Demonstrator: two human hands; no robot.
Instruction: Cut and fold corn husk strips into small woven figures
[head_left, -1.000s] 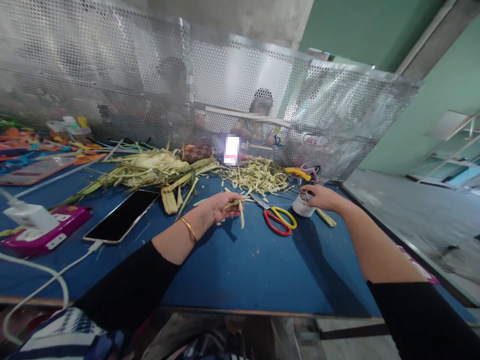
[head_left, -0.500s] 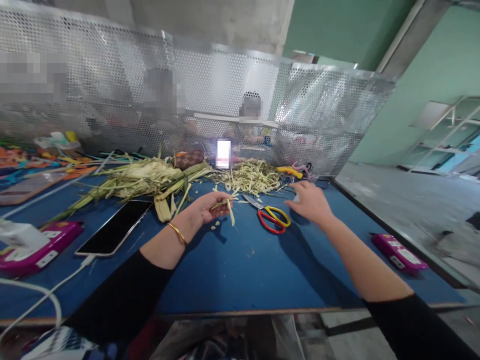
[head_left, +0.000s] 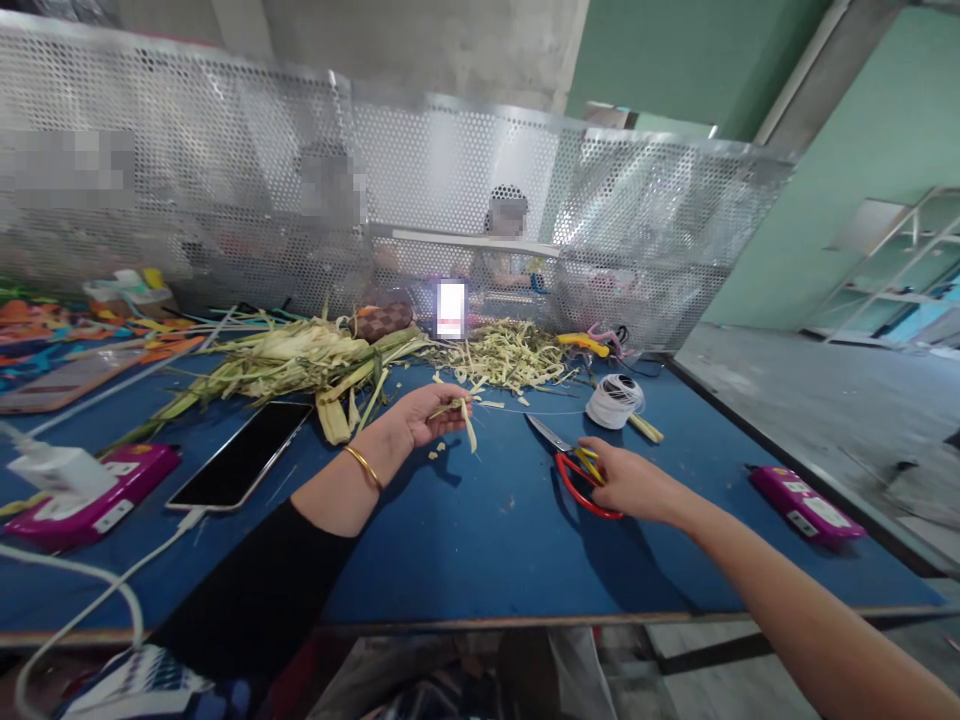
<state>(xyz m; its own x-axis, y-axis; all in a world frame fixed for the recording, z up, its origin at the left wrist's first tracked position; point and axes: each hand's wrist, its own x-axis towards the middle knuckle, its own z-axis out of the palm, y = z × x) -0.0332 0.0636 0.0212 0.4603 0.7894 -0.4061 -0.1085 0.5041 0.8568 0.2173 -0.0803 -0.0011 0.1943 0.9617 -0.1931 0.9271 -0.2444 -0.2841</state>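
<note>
Between the fingertips of my left hand [head_left: 435, 412] is a pale green strip of husk [head_left: 470, 432], its end hanging down. A thin white thread runs from there across to the spool of white thread [head_left: 615, 402] on the right. My right hand [head_left: 619, 480] grips the scissors [head_left: 574, 480] by their red and yellow handles, blades pointing away to the left. Part of the yellow handle is hidden by the fingers. Beyond my hands lie a heap of shredded strips [head_left: 517, 358] and a pile of longer husks [head_left: 292, 350].
A black-screened phone [head_left: 240, 455] with a cable lies left, beside a magenta power strip [head_left: 142, 480]. Another magenta power strip [head_left: 806, 505] lies right. A perforated metal screen [head_left: 450, 180] closes the table's back, with people behind it. A lit phone [head_left: 451, 308] stands against it.
My right hand has come back from the spool, uncovering it, and has taken hold of the scissors, shifting them right and nearer. My left hand keeps the strip in almost the same place.
</note>
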